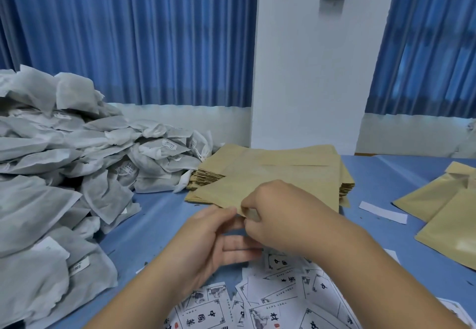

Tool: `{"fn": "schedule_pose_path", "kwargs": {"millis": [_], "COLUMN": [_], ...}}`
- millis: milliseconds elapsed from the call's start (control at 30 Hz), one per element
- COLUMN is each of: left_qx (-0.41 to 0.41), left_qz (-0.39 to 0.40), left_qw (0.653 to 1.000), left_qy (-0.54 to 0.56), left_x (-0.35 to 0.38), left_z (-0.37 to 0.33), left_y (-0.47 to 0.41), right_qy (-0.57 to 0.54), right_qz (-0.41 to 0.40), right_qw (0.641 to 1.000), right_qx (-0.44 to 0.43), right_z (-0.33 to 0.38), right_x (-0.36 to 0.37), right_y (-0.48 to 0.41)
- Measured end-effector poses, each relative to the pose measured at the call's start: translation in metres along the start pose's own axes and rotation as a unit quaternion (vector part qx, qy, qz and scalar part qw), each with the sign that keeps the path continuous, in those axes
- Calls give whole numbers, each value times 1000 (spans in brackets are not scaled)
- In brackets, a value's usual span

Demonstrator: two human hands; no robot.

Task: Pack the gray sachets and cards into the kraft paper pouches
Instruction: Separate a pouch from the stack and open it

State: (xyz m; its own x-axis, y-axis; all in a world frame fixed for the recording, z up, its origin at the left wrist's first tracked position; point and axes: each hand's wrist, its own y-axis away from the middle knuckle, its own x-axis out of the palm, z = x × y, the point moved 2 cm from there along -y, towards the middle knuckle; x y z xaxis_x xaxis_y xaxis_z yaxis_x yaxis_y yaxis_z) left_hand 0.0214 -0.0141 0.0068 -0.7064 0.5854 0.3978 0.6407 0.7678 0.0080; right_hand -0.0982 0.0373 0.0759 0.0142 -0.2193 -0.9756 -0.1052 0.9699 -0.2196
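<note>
Head view: left hand (206,236) and right hand (278,215) pinch the near corner of the top kraft pouch (270,174) at centre; fingertips hidden. Gray sachets (64,161) at 9 o'clock, cards (257,308) at 6, cut off.

Matt kraft paper pouches (270,171); fibrous gray sachets (51,163); printed paper cards (270,308).

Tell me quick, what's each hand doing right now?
Left hand: pinching the near edge of the top kraft pouch.
Right hand: closed on the same pouch edge.
</note>
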Motion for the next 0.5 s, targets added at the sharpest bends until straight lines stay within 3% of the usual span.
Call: {"fn": "schedule_pose_path", "kwargs": {"millis": [200, 333, 500], "left_qx": [47, 67, 91], "left_qz": [-73, -38, 3], "left_qw": [995, 990, 991], "left_qy": [56, 116, 94], "left_x": [-2, -5, -6], "left_z": [-1, -1, -1], "left_y": [-3, -4, -3], "right_qy": [-65, -100, -155], "right_qz": [-5, -30, -62], "right_qw": [998, 994, 986], "right_qx": [-12, -23, -19], "right_z": [-9, -8, -8], "right_x": [5, 3, -5], "right_y": [0, -2, -1]}}
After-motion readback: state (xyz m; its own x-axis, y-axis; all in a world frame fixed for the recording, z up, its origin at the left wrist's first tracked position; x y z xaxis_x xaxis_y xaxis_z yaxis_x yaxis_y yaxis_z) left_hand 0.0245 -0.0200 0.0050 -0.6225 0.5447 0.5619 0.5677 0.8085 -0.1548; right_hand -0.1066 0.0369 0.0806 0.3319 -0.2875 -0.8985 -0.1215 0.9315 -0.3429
